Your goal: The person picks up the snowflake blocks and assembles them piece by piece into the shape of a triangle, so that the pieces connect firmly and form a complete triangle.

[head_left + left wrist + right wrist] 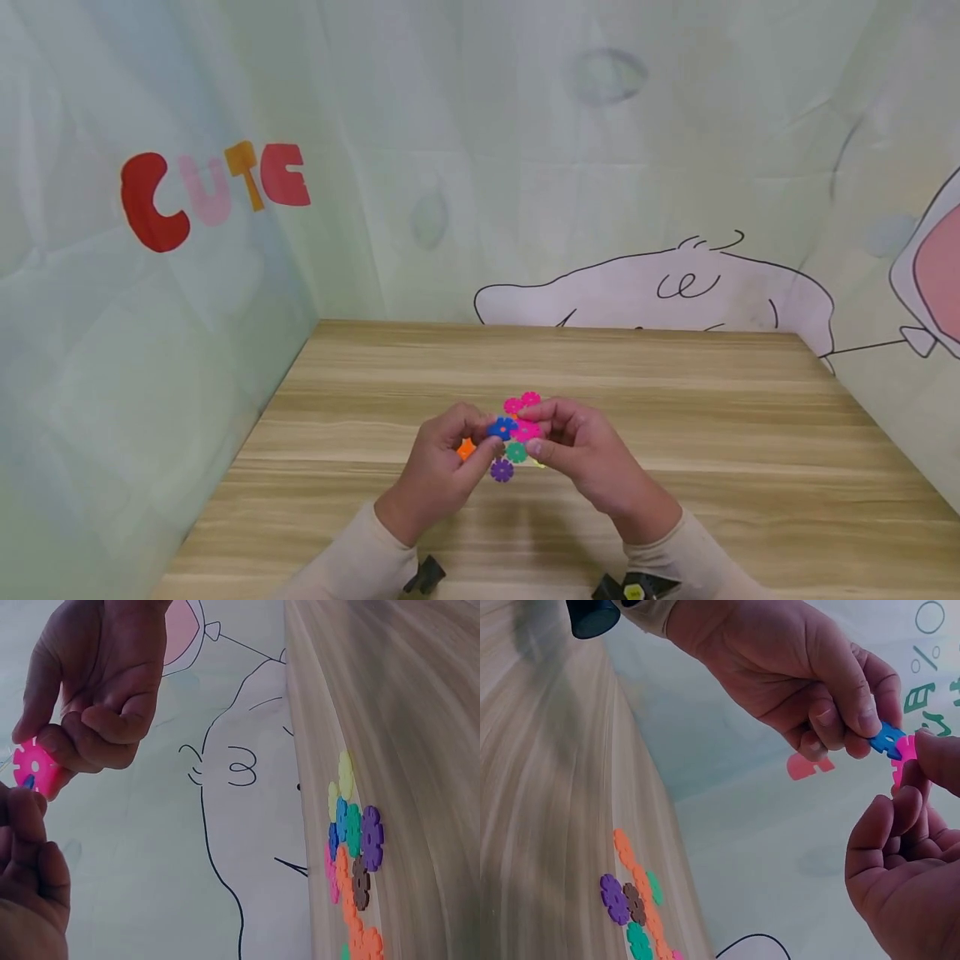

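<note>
left hand (441, 471): thumb and fingers pinch a blue, flower-shaped, notched plastic disc (496, 431). right hand (603, 468): thumb and fingers pinch a bright pink, flower-shaped, notched plastic disc (529, 430). both grips narrow.

position: the pair is raised above a wood-grained table (337, 383), blue at nine o'clock of pink, rims meeting. depth of seating: cannot tell. below, on the table, lie a green flower-shaped plastic disc (517, 452) at six o'clock of the joint and a purple flower-shaped plastic disc (502, 471) towards seven.

assessment: the step in hand is judged to be slotting blue and pink together. recommended: grip each disc by the rim farthest from the joint, set the two planes crosswise, align notch with notch, then press evenly along the nine-to-three line. a slanted push could bend a petal or make the joint slip. verify with a light tug.
</note>
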Demonstrator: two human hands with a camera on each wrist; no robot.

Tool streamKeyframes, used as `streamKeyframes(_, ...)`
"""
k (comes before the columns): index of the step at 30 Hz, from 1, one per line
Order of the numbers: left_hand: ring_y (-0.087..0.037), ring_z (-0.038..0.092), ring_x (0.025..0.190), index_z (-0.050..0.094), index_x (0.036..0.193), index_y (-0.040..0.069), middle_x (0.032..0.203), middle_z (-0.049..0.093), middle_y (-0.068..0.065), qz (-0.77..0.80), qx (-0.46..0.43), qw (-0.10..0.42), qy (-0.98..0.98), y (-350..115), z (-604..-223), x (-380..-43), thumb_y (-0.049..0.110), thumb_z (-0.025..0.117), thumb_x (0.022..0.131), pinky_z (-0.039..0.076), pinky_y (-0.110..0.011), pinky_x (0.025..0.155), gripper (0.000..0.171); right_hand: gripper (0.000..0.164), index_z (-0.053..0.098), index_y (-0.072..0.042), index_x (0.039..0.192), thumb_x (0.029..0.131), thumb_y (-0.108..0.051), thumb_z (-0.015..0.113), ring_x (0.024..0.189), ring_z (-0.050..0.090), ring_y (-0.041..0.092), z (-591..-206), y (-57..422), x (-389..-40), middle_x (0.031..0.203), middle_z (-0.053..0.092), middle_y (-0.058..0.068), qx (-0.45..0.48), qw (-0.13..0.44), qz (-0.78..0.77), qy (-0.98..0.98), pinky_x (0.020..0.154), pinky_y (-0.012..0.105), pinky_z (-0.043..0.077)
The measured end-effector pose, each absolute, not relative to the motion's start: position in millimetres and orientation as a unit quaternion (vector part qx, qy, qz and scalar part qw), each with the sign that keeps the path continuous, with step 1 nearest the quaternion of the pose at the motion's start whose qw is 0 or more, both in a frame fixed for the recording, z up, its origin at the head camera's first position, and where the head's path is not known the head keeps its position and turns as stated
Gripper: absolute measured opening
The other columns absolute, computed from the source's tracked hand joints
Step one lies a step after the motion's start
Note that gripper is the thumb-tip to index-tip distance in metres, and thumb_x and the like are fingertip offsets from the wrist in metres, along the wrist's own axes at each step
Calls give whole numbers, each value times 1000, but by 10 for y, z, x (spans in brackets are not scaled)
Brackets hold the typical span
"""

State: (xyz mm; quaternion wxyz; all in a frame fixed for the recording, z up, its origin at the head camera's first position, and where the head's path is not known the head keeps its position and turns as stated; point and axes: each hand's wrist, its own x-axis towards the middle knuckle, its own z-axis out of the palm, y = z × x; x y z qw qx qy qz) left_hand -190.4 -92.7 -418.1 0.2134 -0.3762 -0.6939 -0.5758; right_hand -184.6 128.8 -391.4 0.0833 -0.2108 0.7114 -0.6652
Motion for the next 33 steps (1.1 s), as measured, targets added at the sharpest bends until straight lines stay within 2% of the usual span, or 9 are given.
streamKeyframes(4,-18,67,70,63,113,4,86,71,-10,-565,-380,207,-703,-950,-4174,-1909,-16,73,87,60,-27,66,35,32,61,12,128,101,-3,66,90,63,15,-3912,1294,-1864,113,69,11,-213,84,-662,713,77,24,58)
streamKeyframes(9,-12,64,72,63,124,7,90,72,-5,-544,-394,201,-714,-969,-4172,-1927,-9,75,90,60,-26,68,39,32,61,12,128,101,-5,67,89,62,14,-3919,1297,-1881,110,69,5,-210,96,-665,710,77,22,57)
streamKeyframes(13,-11,63,73,64,123,7,90,70,-3,-525,-390,208,-728,-982,-4188,-1949,-5,76,91,60,-26,68,37,33,63,10,129,102,-7,67,85,60,13,-3933,1312,-1916,105,68,5,-211,99,-652,721,75,23,57)
streamKeyframes(18,-9,60,75,66,123,9,89,65,1,-516,-350,200,-756,-1005,-4189,-1959,1,80,91,59,-26,72,36,35,66,-1,134,102,-14,70,82,58,17,-3949,1413,-2008,95,63,8,-189,79,-608,767,69,24,53)
streamKeyframes(21,-10,59,76,66,123,10,88,62,1,-517,-332,194,-765,-1017,-4178,-1965,3,82,90,58,-26,74,37,32,70,-6,130,100,-16,73,80,57,19,-3987,1481,-2096,91,62,8,-168,61,-578,796,66,24,50)
streamKeyframes(27,-13,58,72,67,120,10,83,60,-6,-540,-325,196,-751,-1025,-4189,-1987,2,83,87,55,-27,70,38,29,74,-5,122,95,-16,78,72,52,18,-4142,1535,-2250,82,61,6,-146,60,-518,841,57,24,42)
streamKeyframes(33,-13,57,70,67,118,9,81,59,-9,-550,-331,206,-738,-1027,-4198,-2005,-2,82,86,53,-27,69,37,25,78,-5,113,92,-17,82,71,53,18,-4331,1544,-2328,79,61,4,-117,93,-460,876,58,28,45)
